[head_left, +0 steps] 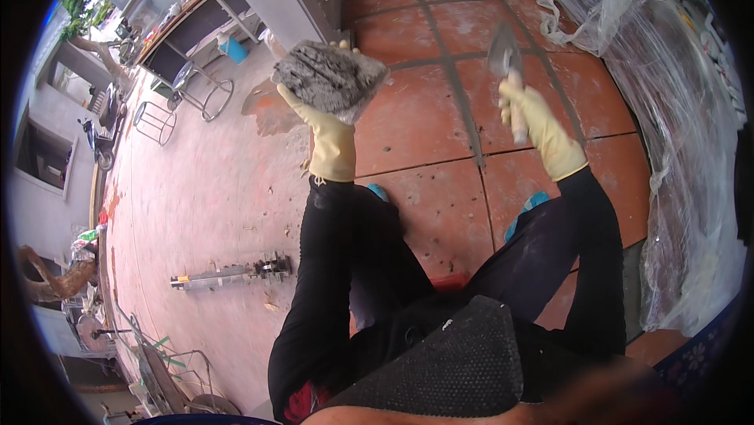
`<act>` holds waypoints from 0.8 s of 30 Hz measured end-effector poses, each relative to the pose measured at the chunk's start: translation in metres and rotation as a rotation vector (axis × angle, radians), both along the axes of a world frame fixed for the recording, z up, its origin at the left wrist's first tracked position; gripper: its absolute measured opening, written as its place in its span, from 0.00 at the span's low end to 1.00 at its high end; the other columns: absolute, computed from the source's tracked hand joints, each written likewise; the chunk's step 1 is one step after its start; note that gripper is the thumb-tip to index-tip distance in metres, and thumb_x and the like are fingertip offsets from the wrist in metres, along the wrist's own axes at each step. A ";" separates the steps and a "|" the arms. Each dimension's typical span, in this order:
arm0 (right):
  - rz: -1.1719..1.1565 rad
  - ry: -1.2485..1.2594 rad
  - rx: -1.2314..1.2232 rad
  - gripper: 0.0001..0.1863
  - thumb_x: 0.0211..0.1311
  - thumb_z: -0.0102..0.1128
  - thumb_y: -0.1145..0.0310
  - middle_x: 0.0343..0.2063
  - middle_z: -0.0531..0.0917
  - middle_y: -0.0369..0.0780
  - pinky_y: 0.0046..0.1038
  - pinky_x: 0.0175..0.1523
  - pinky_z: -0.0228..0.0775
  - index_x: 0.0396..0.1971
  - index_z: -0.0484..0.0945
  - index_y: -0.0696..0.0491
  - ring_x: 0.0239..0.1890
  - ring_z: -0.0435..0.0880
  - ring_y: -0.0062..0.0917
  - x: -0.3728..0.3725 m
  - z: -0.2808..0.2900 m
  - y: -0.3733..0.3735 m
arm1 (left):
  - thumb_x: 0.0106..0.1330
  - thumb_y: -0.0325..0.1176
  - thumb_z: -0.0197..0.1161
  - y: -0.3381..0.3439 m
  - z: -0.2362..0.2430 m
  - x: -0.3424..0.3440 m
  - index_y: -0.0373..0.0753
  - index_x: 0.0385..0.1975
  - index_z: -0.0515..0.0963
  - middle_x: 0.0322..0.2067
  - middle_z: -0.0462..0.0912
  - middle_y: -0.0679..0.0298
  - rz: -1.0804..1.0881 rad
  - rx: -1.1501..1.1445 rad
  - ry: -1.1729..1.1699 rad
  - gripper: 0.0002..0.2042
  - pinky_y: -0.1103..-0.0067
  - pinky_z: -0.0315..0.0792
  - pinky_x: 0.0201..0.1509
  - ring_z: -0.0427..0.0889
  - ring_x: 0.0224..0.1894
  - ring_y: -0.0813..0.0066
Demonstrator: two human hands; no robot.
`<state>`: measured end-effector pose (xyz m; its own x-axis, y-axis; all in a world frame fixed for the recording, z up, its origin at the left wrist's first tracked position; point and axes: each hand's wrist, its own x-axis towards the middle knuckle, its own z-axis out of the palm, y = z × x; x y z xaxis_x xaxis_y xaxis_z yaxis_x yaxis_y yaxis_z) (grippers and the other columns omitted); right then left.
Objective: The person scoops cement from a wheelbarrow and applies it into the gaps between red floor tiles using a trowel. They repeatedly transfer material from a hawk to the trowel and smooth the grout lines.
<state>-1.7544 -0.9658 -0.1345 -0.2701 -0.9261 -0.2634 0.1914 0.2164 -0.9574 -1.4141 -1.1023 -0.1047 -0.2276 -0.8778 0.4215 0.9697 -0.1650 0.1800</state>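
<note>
My left hand (334, 142), in a pale yellow rubber glove, supports a flat slab (326, 79) whose upper face carries wet-looking grey mortar. Its fingers wrap the slab's far edge and the thumb shows at the left side. In my right hand (538, 115), gloved the same way, is a pointing trowel (504, 52), gripped by its light handle with the blade pointing away from me. Below both hands lie large terracotta floor tiles (416, 122), with grey mortar in the farther joints and thin dark gaps in the nearer ones.
Clear plastic sheeting (660, 111) drapes along the right side. On the pinkish floor at left lies a long metal tool with a rail (232, 272). Metal stools (204, 91), a blue bucket (232, 49) and a bench (184, 28) stand farther back. My blue-covered feet (528, 213) rest on the tiles.
</note>
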 end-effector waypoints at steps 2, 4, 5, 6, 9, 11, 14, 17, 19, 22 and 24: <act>0.108 -0.034 0.169 0.22 0.67 0.67 0.57 0.34 0.83 0.38 0.27 0.34 0.76 0.50 0.78 0.60 0.29 0.81 0.21 -0.002 -0.025 0.008 | 0.60 0.78 0.47 0.001 -0.016 0.000 0.41 0.71 0.65 0.65 0.71 0.46 0.056 0.102 -0.163 0.50 0.42 0.59 0.73 0.69 0.67 0.40; 0.177 0.030 0.330 0.22 0.66 0.67 0.57 0.33 0.82 0.38 0.28 0.34 0.76 0.48 0.79 0.60 0.28 0.81 0.21 0.009 -0.045 0.021 | 0.60 0.77 0.44 0.002 -0.028 0.005 0.43 0.72 0.64 0.68 0.67 0.45 0.152 0.219 -0.346 0.49 0.37 0.54 0.73 0.63 0.70 0.37; 0.206 0.123 0.364 0.21 0.66 0.67 0.57 0.32 0.82 0.38 0.29 0.33 0.75 0.47 0.79 0.60 0.28 0.81 0.21 0.014 -0.048 0.023 | 0.64 0.75 0.41 0.000 -0.032 0.006 0.41 0.72 0.64 0.68 0.67 0.45 0.158 0.216 -0.340 0.47 0.34 0.53 0.72 0.63 0.70 0.35; 0.248 0.209 0.393 0.21 0.66 0.66 0.57 0.32 0.82 0.38 0.29 0.33 0.75 0.47 0.79 0.60 0.27 0.81 0.22 0.018 -0.049 0.025 | 0.65 0.75 0.41 -0.001 -0.034 0.008 0.42 0.72 0.64 0.67 0.69 0.46 0.182 0.197 -0.349 0.46 0.38 0.57 0.72 0.66 0.69 0.36; 0.350 0.264 0.333 0.22 0.67 0.64 0.56 0.35 0.82 0.40 0.26 0.30 0.73 0.51 0.77 0.59 0.28 0.81 0.21 0.026 -0.040 0.028 | 0.70 0.71 0.37 -0.006 -0.036 0.008 0.39 0.71 0.64 0.69 0.66 0.47 0.336 0.192 -0.378 0.43 0.36 0.54 0.73 0.64 0.70 0.34; 0.350 0.304 0.316 0.23 0.67 0.64 0.56 0.35 0.82 0.40 0.25 0.31 0.73 0.53 0.77 0.59 0.28 0.80 0.20 0.027 -0.030 0.030 | 0.70 0.70 0.38 -0.008 -0.036 0.008 0.39 0.70 0.64 0.69 0.66 0.47 0.327 0.236 -0.324 0.42 0.37 0.55 0.73 0.64 0.70 0.35; 0.256 0.610 0.182 0.30 0.66 0.64 0.54 0.35 0.82 0.43 0.31 0.38 0.77 0.62 0.73 0.56 0.34 0.85 0.31 0.029 -0.018 0.030 | 0.70 0.71 0.38 -0.007 -0.034 0.009 0.39 0.71 0.63 0.71 0.64 0.49 0.317 0.265 -0.330 0.43 0.39 0.54 0.74 0.62 0.72 0.39; 0.101 1.318 -0.111 0.35 0.65 0.65 0.59 0.40 0.83 0.48 0.38 0.48 0.78 0.71 0.66 0.49 0.49 0.84 0.46 0.034 -0.007 0.033 | 0.67 0.73 0.39 -0.005 -0.029 0.015 0.40 0.73 0.61 0.72 0.62 0.48 0.305 0.121 -0.430 0.45 0.42 0.53 0.76 0.60 0.73 0.41; 0.079 1.241 -0.365 0.34 0.65 0.65 0.63 0.41 0.83 0.48 0.39 0.48 0.78 0.71 0.67 0.49 0.49 0.84 0.46 0.037 0.002 0.036 | 0.66 0.75 0.39 -0.003 -0.024 0.017 0.41 0.74 0.60 0.73 0.62 0.47 0.276 0.005 -0.485 0.47 0.44 0.52 0.77 0.60 0.74 0.41; 0.016 1.278 -0.657 0.34 0.63 0.69 0.71 0.38 0.83 0.43 0.38 0.42 0.78 0.69 0.70 0.48 0.42 0.86 0.43 0.049 0.012 0.039 | 0.64 0.79 0.42 0.005 -0.017 0.013 0.40 0.66 0.70 0.62 0.75 0.49 0.137 0.130 -0.211 0.47 0.45 0.65 0.71 0.74 0.63 0.42; -0.011 1.450 -0.762 0.33 0.62 0.70 0.70 0.37 0.82 0.40 0.37 0.38 0.78 0.68 0.72 0.47 0.37 0.86 0.40 0.056 0.017 0.042 | 0.63 0.80 0.45 0.013 -0.014 0.007 0.41 0.67 0.69 0.61 0.76 0.51 0.251 0.073 -0.358 0.48 0.47 0.66 0.71 0.75 0.63 0.45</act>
